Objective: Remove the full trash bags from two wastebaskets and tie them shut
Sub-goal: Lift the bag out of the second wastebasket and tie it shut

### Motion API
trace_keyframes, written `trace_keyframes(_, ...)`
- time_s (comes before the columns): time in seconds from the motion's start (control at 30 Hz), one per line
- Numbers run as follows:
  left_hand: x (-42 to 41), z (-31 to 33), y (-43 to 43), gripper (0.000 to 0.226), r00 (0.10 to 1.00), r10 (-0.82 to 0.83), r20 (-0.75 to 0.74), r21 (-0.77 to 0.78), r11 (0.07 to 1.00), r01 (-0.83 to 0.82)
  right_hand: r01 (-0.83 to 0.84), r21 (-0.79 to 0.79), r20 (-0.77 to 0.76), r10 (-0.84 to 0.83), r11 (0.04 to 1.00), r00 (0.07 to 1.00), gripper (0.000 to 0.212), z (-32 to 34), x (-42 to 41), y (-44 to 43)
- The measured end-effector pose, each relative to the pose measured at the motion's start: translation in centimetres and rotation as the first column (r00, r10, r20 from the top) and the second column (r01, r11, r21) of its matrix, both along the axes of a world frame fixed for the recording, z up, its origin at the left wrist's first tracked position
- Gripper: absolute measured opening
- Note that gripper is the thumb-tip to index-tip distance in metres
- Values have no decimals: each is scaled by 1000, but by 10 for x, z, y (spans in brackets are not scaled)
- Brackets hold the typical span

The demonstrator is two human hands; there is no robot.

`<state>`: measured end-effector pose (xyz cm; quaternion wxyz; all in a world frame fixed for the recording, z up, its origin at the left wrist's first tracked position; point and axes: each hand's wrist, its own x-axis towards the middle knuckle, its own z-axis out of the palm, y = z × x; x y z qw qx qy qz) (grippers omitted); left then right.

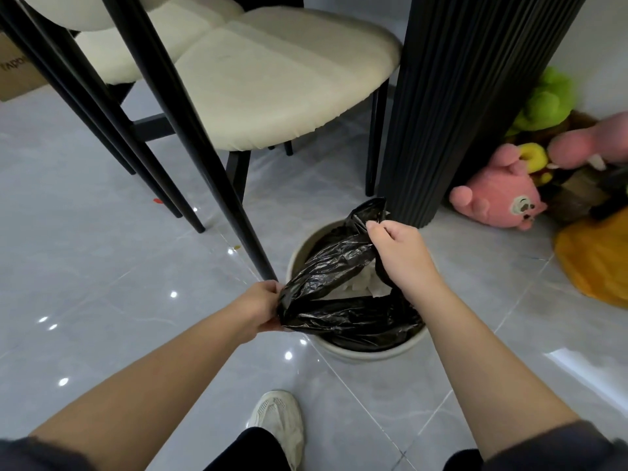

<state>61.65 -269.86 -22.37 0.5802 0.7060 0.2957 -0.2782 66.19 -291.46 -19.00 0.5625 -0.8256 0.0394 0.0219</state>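
— Where is the crinkled black plastic trash bag (343, 283) seen?

— It is seen inside the round beige wastebasket (370, 351), which is set on the glossy grey tiled floor (102, 266), just near of the ribbed black column (452, 96). Crumpled white paper (367, 283) is visible in the bag's opening.

— How is the left hand (261, 309) held?

— It is closed around a gathered bunch of the bag's rim at the wastebasket's left edge.

— And the right hand (401, 256)?

— Its fingers are pinched on the far side of the rim, which is lifted above the wastebasket.

— What else is shown?

— A cream cushioned chair with black legs (272, 86) is seen far left, a pink plush toy (499, 195) lies to the right beside the column, and a white sneaker (282, 423) is planted near the wastebasket.
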Motion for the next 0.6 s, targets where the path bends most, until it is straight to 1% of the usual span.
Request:
trace_keyframes(0.07, 0, 0, -3, 33, 1000, -26, 1, 2, 1000, 26, 65, 65, -4, -64, 996, 998, 44, 3, 4, -3)
trace_keyframes(0.13, 2, -1, -6, 33, 1000, -29, 1, 17, 999, 29, 115, 95, -10, -114, 989, 993, 48, 9, 8, -8)
trace_keyframes(0.33, 10, 0, -23, 25, 999, -24, 33, 61, 998, 22, 148, 199, -7, -149, 969, 989, 46, 30, 16, -21)
trace_keyframes(0.43, 16, -1, -31, 20, 999, -14, 32, 43, 999, 12, 147, 196, 0, -150, 970, 989, 48, 45, 22, -28)
trace_keyframes(0.6, 27, 0, -50, 18, 999, 4, 51, 22, 1000, -5, 187, 193, 37, -198, 963, 979, 47, 63, 33, -41)
